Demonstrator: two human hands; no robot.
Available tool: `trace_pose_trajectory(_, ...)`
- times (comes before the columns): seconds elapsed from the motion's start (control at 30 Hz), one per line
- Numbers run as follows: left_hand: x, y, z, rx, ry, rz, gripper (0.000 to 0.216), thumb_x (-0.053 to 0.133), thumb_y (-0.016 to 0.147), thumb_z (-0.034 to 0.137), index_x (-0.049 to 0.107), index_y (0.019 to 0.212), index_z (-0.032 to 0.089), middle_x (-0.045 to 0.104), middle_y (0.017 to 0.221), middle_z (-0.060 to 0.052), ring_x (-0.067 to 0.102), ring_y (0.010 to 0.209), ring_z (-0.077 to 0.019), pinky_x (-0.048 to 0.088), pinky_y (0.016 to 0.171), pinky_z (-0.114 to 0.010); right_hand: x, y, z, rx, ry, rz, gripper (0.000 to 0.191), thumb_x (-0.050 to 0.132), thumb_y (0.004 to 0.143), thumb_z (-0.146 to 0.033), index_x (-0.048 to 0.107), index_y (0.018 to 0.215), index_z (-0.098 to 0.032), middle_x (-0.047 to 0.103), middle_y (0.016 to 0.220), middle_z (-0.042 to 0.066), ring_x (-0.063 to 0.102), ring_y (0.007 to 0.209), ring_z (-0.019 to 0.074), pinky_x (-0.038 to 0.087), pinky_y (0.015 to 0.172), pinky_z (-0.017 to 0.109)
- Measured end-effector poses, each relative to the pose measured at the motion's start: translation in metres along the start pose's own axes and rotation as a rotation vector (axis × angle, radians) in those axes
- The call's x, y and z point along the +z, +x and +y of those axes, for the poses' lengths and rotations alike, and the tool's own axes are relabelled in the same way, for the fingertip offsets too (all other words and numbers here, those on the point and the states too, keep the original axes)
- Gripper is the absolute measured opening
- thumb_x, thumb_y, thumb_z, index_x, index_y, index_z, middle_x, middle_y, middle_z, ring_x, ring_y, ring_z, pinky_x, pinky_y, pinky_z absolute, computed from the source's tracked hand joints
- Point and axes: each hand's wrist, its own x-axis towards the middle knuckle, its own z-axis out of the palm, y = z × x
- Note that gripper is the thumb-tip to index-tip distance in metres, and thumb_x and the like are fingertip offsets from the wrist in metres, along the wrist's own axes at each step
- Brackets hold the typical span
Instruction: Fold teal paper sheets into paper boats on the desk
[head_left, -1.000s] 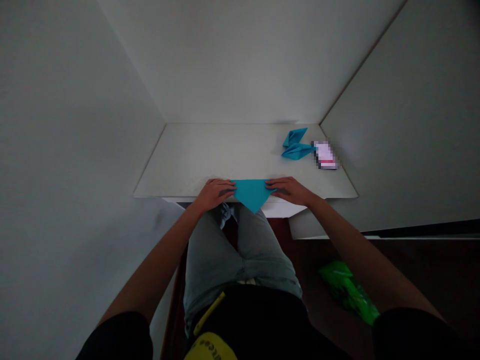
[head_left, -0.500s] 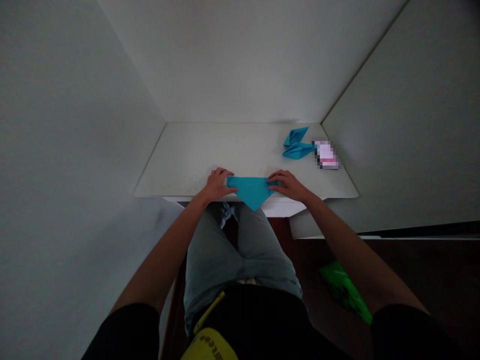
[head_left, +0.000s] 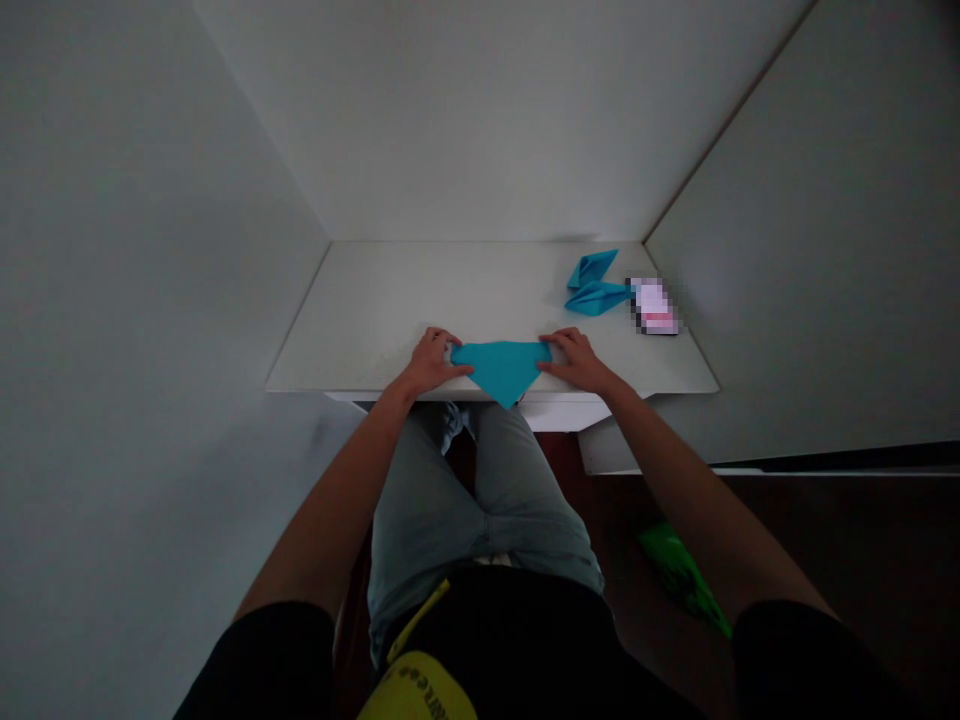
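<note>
A blue sheet of paper (head_left: 504, 370), folded into a triangle, lies at the front edge of the white desk (head_left: 405, 300). Its long side faces the back wall and its tip points toward me, past the desk edge. My left hand (head_left: 433, 360) pinches the left corner between thumb and fingers. On the opposite corner, my right hand (head_left: 576, 358) has the paper in a similar pinch. Two folded blue paper shapes, one (head_left: 592, 268) behind the other (head_left: 598, 299), rest at the right rear of the desk.
A blurred-out phone-like object (head_left: 654, 306) lies by the right edge of the desk, close to the folded shapes. Walls enclose the desk at the left, back and right. A green bag (head_left: 681, 575) is on the dark floor at the lower right.
Both hands have shifted slightly away from me, and the folded paper has moved with them. My right fingers now grip nearer the outer right corner.
</note>
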Motion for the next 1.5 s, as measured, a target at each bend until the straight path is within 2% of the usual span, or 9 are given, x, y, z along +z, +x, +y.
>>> trace_pose_trajectory(0.5,-0.001,0.003,-0.002,0.054,0.043,-0.027,0.051,0.096,0.07,0.049,0.072,0.105,0.021,0.057,0.131,-0.012,0.06,0.121,-0.0281,0.054,0.11,-0.047,0.0,0.007,-0.009,0.069,-0.008,-0.039,0.048,0.072,0.092,-0.061,0.071,0.124,-0.026,0.064,0.129,0.014,0.066,0.109,0.035,0.055,0.1,0.058)
trace_pose_trajectory(0.63,-0.003,0.006,0.0,0.065,0.078,-0.049,0.045,0.095,0.071,0.048,0.071,0.1,0.023,0.064,0.124,-0.009,0.063,0.115,-0.0278,0.053,0.108,-0.048,-0.002,0.006,-0.013,0.037,0.027,-0.026,0.059,0.07,0.092,-0.062,0.064,0.141,-0.029,0.069,0.126,0.013,0.068,0.101,0.0327,0.056,0.091,0.052)
trace_pose_trajectory(0.73,-0.004,0.008,0.0,0.047,0.096,-0.065,0.046,0.094,0.071,0.048,0.071,0.101,0.023,0.07,0.115,-0.007,0.065,0.107,-0.0276,0.053,0.104,-0.048,-0.003,0.005,-0.013,-0.006,0.013,-0.04,0.068,0.069,0.094,-0.062,0.056,0.155,-0.034,0.065,0.136,0.014,0.066,0.117,0.0374,0.054,0.097,0.056)
trace_pose_trajectory(0.93,-0.008,0.005,0.004,-0.004,0.073,-0.067,0.052,0.09,0.076,0.048,0.075,0.121,0.027,0.077,0.111,-0.006,0.067,0.106,-0.0302,0.055,0.097,-0.048,-0.005,0.004,-0.015,-0.046,0.036,-0.06,0.045,0.07,0.094,-0.059,0.069,0.132,-0.034,0.067,0.137,0.011,0.065,0.121,0.0378,0.052,0.099,0.058)
trace_pose_trajectory(1.07,-0.01,0.002,0.009,0.069,0.042,-0.125,0.034,0.083,0.085,0.044,0.081,0.116,0.031,0.08,0.105,-0.004,0.071,0.101,-0.0265,0.053,0.101,-0.047,-0.011,0.002,-0.021,-0.044,0.071,-0.077,0.057,0.071,0.094,-0.055,0.062,0.145,-0.034,0.069,0.139,0.01,0.068,0.102,0.0325,0.053,0.094,0.053)
trace_pose_trajectory(1.13,-0.009,0.002,0.01,0.096,0.049,-0.14,0.023,0.08,0.088,0.042,0.084,0.109,0.033,0.081,0.102,-0.002,0.071,0.098,-0.0246,0.052,0.104,-0.048,-0.014,0.002,-0.025,-0.068,0.065,-0.093,0.058,0.07,0.095,-0.053,0.06,0.149,-0.035,0.067,0.143,0.01,0.068,0.109,0.0347,0.051,0.098,0.055)
trace_pose_trajectory(1.23,-0.009,0.001,0.011,0.114,0.079,-0.13,0.018,0.078,0.089,0.039,0.085,0.104,0.035,0.081,0.105,-0.002,0.071,0.102,-0.0248,0.049,0.109,-0.05,-0.013,0.005,-0.029,-0.147,0.089,-0.098,0.037,0.068,0.097,-0.047,0.073,0.13,-0.033,0.07,0.14,0.009,0.065,0.123,0.0359,0.047,0.104,0.056)
trace_pose_trajectory(1.33,-0.009,0.0,0.012,0.116,0.094,-0.122,0.019,0.077,0.09,0.039,0.086,0.106,0.034,0.081,0.107,-0.003,0.071,0.105,-0.0261,0.05,0.109,-0.05,-0.008,0.005,-0.028,-0.157,0.15,-0.044,0.021,0.067,0.096,-0.044,0.077,0.108,-0.029,0.077,0.118,0.008,0.069,0.11,0.0308,0.05,0.1,0.051)
trace_pose_trajectory(1.5,-0.009,-0.005,0.016,0.108,0.113,-0.079,0.021,0.075,0.092,0.045,0.086,0.104,0.032,0.08,0.102,-0.005,0.07,0.102,-0.0264,0.054,0.101,-0.046,-0.004,-0.013,-0.029,-0.206,0.097,0.0,0.025,0.058,0.103,-0.04,0.077,0.112,-0.028,0.081,0.116,0.008,0.071,0.105,0.03,0.051,0.097,0.05)
